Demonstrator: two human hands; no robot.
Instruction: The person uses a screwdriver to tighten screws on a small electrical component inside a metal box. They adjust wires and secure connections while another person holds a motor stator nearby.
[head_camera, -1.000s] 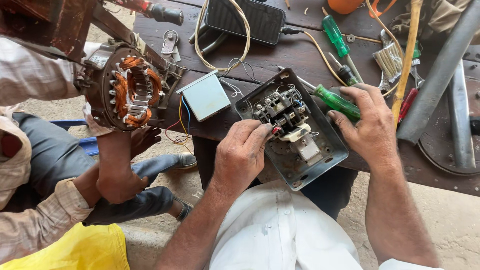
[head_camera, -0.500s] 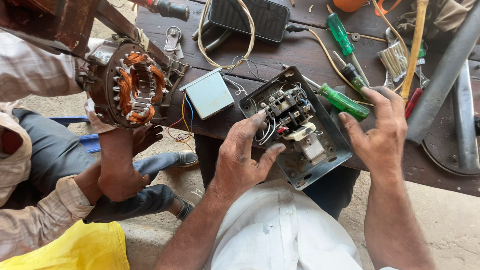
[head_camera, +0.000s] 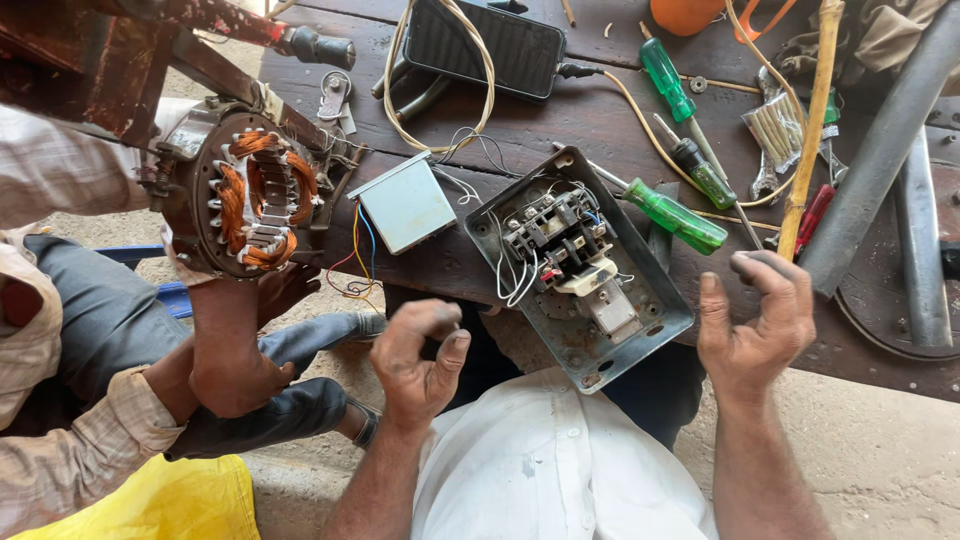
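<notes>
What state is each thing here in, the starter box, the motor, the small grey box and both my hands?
Starter box: lid off, wiring exposed, lying on the bench edge.
Motor stator: end open, copper windings showing, held by another person.
Small grey box: closed, wires trailing.
Left hand: empty, fingers curled.
Right hand: empty, fingers curled.

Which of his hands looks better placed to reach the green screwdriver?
Probably the right hand: it hovers empty just below the green screwdriver, while the left hand sits across the open switch box.
</notes>
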